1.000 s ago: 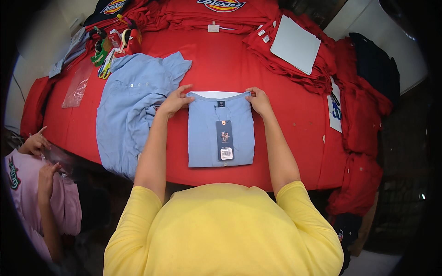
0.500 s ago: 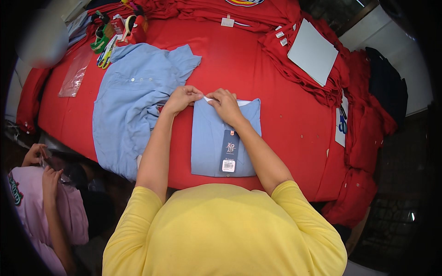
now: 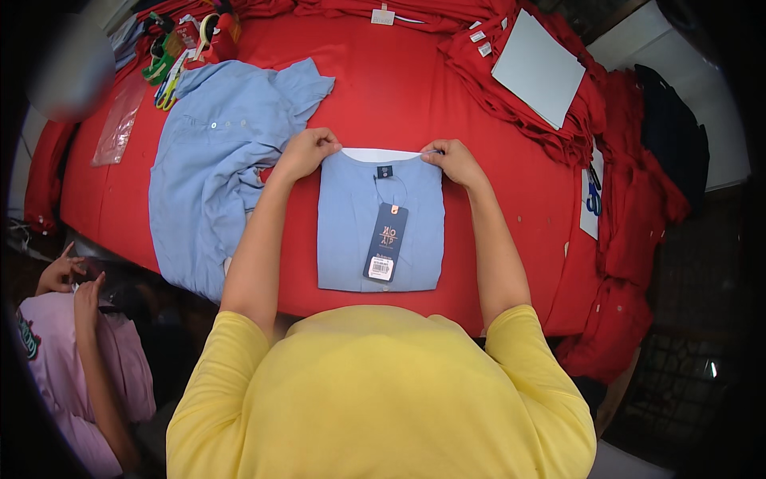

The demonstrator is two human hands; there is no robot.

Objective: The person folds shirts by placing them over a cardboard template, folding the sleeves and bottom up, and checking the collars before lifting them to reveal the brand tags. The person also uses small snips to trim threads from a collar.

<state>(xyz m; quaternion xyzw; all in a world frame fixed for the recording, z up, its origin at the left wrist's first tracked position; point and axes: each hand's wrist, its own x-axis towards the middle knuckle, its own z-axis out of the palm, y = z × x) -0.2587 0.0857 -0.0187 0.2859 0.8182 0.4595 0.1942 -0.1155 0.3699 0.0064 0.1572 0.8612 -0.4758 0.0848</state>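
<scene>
A folded light-blue shirt (image 3: 343, 231) lies in front of me with its neckline at the far edge. A dark hang tag (image 3: 389, 231) on a string rests on its front, and a white strip of board or paper (image 3: 371, 155) shows along the top edge. My left hand (image 3: 307, 153) pinches the shirt's far left corner. At the far right corner, my right hand (image 3: 455, 162) pinches the fabric between thumb and fingers. Left of the folded one lies a loose, rumpled light-blue shirt (image 3: 207, 176) with white buttons.
The table has a red cover (image 3: 359, 88). Tape dispensers (image 3: 209, 41) and yellow-handled scissors (image 3: 166, 92) are at the far left, near a clear plastic bag (image 3: 118, 132). White sheets (image 3: 538, 68) lie on red garments (image 3: 471, 88); blue-handled scissors (image 3: 594, 195) are right. A person in pink (image 3: 88, 351) sits lower left.
My right hand has moved from beside my left hand to the shirt's far right corner. The neckline and its label are now uncovered. The view has shifted slightly.
</scene>
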